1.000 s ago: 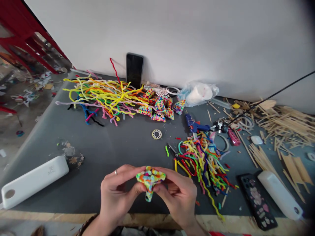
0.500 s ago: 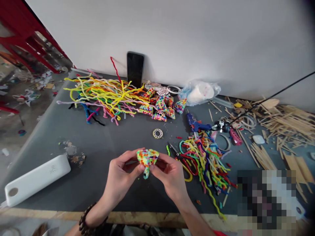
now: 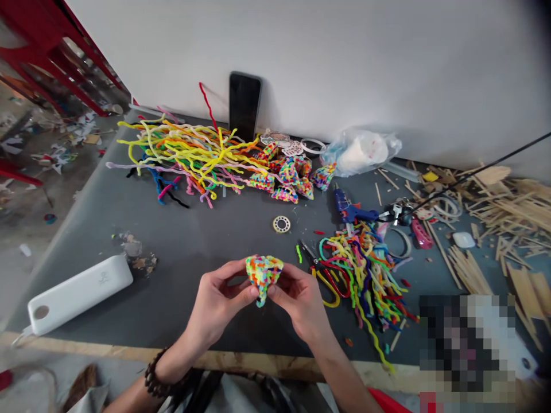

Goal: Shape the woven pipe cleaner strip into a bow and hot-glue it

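Between both hands, just above the grey tabletop, is a small multicoloured triangular piece made of fuzzy pipe cleaner (image 3: 264,272), its narrow end pointing down toward me. My left hand (image 3: 230,295) pinches its left side with thumb and fingers. On the right side, my right hand (image 3: 297,295) grips it the same way, thumb near the lower tip. Red-and-yellow-handled scissors (image 3: 329,281) lie just right of my right hand. Beyond the hands sits a small pale ring with holes (image 3: 281,224). Similar multicoloured pieces (image 3: 289,171) are heaped farther back.
Long pipe cleaners (image 3: 185,149) pile at back left, near a phone (image 3: 244,103) leaning on the wall. A blue glue gun (image 3: 350,211) lies above cut pipe cleaners (image 3: 365,275). Wooden sticks (image 3: 512,201) cover the right side; a white power bank (image 3: 81,295) is at left.
The camera view has shifted slightly, so the table items appear higher and farther right. The held piece has tilted, showing more of its broad face. Both hands keep their grip.
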The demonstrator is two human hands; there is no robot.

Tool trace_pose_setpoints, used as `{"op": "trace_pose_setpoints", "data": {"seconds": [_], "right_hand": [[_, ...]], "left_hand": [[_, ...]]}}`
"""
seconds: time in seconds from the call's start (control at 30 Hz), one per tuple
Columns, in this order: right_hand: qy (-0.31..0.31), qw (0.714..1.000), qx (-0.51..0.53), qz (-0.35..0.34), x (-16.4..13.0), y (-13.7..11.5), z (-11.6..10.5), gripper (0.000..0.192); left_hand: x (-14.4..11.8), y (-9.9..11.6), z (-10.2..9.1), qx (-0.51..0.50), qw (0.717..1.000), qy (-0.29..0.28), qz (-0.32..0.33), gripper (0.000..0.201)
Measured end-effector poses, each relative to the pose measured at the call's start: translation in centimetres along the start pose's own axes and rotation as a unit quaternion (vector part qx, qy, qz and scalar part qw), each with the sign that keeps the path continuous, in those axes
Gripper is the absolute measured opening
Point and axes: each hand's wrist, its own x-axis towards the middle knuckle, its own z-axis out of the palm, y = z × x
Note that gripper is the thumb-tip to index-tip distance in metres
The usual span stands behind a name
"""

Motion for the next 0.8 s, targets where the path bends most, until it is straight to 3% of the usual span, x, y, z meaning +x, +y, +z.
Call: {"op": "trace_pose_setpoints", "data": {"seconds": [0.2, 0.5, 0.8], "right_hand": [[0.049, 0.997, -0.027, -0.057, -0.6, -0.2, 1.0, 0.036], [0.060, 0.996, -0.045, -0.037, 0.2, 1.3, 0.2, 0.031], [0.060, 0.989, -0.121, -0.061, 1.2, 1.1, 0.4, 0.028]], "left_hand": [[-0.3, -0.2, -0.3, -0.012, 1.000, 0.012, 0.016, 0.043], [0.2, -1.1, -0.7, 0.008, 1.000, 0.016, -0.011, 0.039], [1.3, -1.2, -1.4, 0.136, 0.989, -0.008, 0.049, 0.036]]}}
